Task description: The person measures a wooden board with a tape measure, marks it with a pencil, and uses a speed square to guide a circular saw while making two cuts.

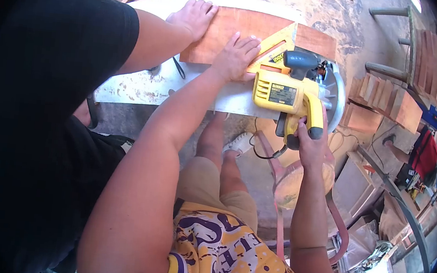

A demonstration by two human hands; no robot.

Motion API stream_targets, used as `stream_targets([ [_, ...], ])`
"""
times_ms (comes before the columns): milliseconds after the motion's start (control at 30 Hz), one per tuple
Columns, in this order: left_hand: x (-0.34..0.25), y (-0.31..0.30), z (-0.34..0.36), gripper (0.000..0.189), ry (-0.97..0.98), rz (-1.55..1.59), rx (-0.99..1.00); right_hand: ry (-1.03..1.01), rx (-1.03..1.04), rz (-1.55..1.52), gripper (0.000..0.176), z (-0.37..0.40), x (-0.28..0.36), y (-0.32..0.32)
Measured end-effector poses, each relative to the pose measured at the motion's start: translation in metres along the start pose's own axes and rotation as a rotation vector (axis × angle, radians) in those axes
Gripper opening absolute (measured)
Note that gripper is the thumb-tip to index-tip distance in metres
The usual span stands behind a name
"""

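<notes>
My right hand (311, 144) is wrapped around the rear handle of a yellow DeWalt circular saw (281, 90). The saw rests at the right part of a reddish-brown wooden board (223, 29). A yellow speed square (279, 45) lies across the board, right beside the saw. My left hand (236, 56) holds the square's near corner against the board, fingers on top and thumb by the near edge. Another person's hand (194, 18) presses flat on the board's left end. The saw's blade is hidden from view.
A white work surface (144, 84) carries the board. Below the saw stands a stool (292, 188), with the saw's cord (261, 154) hanging near it. Stacked wood blocks (385, 102) and a metal-legged rack (388, 68) are at right. The other person's black sleeve (76, 33) is close at left.
</notes>
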State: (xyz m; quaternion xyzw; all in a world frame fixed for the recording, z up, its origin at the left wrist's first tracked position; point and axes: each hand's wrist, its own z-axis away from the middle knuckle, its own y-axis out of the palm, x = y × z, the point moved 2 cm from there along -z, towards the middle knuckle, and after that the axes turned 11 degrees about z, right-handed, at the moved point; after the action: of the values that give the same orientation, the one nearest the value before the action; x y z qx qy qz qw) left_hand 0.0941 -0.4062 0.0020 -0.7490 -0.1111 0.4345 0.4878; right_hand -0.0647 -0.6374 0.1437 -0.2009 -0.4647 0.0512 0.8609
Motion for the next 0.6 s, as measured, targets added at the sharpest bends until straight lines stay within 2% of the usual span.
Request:
stream_targets([
  [300, -0.004, -0.004, -0.004, 0.085, -0.036, -0.065, 0.126, -0.053, 0.004, -0.019, 0.070, -0.002, -0.005, -0.001],
  [433, -0.003, -0.004, -0.003, 0.088, 0.000, -0.118, 0.122, -0.051, -0.021, -0.025, 0.071, -0.004, -0.011, 0.000],
  [600, -0.003, -0.003, -0.006, 0.093, -0.099, -0.062, 0.176, -0.060, -0.050, -0.040, 0.069, -0.006, -0.014, 0.002],
])
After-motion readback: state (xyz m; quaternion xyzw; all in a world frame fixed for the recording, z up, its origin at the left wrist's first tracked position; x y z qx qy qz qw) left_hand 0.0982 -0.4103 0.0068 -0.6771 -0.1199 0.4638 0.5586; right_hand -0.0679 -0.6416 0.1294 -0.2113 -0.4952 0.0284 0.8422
